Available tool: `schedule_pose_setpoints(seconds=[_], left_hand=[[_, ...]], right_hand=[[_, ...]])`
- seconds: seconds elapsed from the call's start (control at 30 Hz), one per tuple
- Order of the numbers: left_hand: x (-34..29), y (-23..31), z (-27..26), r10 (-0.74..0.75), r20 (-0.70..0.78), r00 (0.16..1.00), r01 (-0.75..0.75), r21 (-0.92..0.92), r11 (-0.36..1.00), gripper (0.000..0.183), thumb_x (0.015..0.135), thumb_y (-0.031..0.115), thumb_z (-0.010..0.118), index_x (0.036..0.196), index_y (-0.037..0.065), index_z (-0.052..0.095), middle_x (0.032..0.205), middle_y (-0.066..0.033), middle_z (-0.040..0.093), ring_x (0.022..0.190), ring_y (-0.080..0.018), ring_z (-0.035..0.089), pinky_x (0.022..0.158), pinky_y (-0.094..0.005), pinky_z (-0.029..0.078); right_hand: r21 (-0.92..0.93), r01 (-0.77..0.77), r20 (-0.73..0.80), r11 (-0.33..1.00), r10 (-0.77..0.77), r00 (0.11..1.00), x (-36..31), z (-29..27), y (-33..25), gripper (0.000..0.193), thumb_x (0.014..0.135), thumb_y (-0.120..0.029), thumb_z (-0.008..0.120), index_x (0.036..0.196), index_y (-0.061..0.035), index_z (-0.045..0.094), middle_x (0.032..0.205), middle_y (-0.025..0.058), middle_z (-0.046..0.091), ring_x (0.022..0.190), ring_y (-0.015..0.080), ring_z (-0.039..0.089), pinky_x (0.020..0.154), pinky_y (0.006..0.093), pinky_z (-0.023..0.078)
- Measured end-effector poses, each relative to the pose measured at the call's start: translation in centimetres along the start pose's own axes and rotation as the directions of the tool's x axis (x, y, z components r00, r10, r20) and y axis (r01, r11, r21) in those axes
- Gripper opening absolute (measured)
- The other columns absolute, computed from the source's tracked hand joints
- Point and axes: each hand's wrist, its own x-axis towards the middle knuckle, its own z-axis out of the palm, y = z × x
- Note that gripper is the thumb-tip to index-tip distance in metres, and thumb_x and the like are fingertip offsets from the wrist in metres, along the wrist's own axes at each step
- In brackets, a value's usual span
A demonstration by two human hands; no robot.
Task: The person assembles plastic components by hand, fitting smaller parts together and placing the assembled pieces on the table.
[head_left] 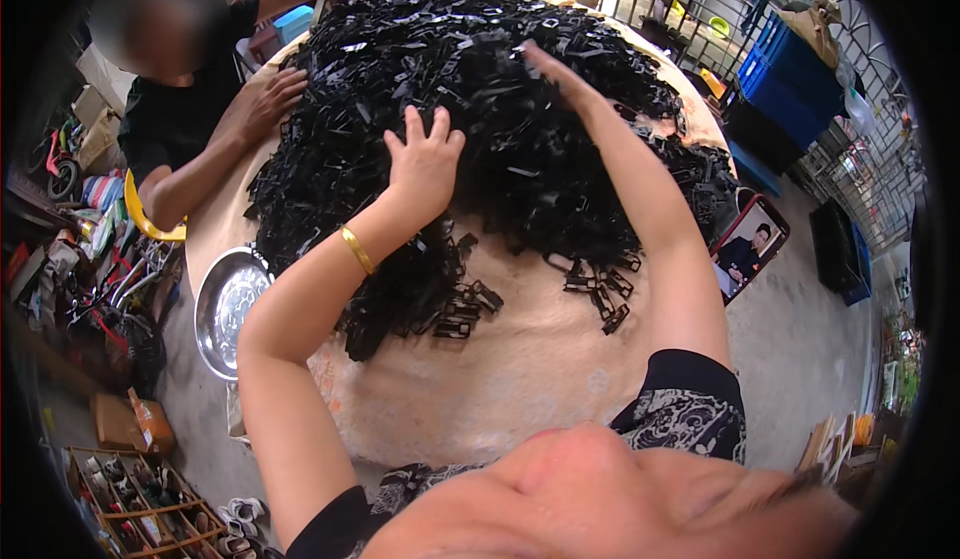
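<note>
A big heap of small black plastic clips point(520, 129) covers most of a round tan table point(520, 359). My left hand point(425, 159), with a gold bangle on its wrist, rests palm down on the near left side of the heap, fingers spread. My right hand point(548, 67) reaches farther over the heap, fingers stretched flat onto the clips near its top. Neither hand is closed around anything. A few loose clips point(600, 294) lie on the bare table in front of the heap.
Another person in black point(185, 124) sits at the far left with one hand point(265, 99) on the heap. A shiny metal bowl point(228, 304) sits at the table's left edge, a phone point(748, 247) at the right edge. Blue crates point(790, 84) stand at the back right.
</note>
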Motion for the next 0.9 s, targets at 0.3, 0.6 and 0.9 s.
schedule_pose_setpoints(seconds=[0.3,0.6,0.9], left_hand=[[-0.6,-2.1,-1.4,-0.146,0.028,0.989,0.148,-0.081,0.986,0.034,0.079,0.01,0.054,0.113,0.008,0.05,0.136,-0.0143,0.036,0.122,-0.0443,0.034,0.087,-0.0584,0.041],[-0.7,-2.2,-1.4,-0.091,0.058,0.994,0.095,-0.082,0.992,0.046,0.074,0.011,0.063,0.118,0.008,0.048,0.136,-0.0129,0.032,0.122,-0.0458,0.032,0.087,-0.0594,0.042],[0.0,-0.9,-1.4,-0.066,0.114,0.991,0.071,-0.039,0.997,0.046,0.079,0.012,0.056,0.123,0.008,0.045,0.137,-0.014,0.031,0.124,-0.0465,0.029,0.087,-0.0621,0.041]], right_hand=[[-0.303,0.023,0.413,0.953,0.109,0.904,-7.3,2.0,-9.2,0.052,0.088,-0.056,0.046,0.111,-0.0129,0.063,0.095,0.005,0.066,0.088,0.0145,0.062,0.073,0.03,0.049],[-0.901,-0.432,-0.434,0.048,-0.049,0.9,-4.4,-16.2,-7.9,0.051,0.082,-0.048,0.051,0.102,-0.0039,0.065,0.1,0.0203,0.064,0.096,0.0341,0.061,0.085,0.0391,0.047],[-0.191,-0.969,-0.953,0.159,0.206,0.222,-12.8,-20.1,-4.8,0.075,0.082,-0.06,0.043,0.136,-0.0094,0.037,0.144,0.0203,0.027,0.133,0.0408,0.02,0.103,0.0602,0.018]])
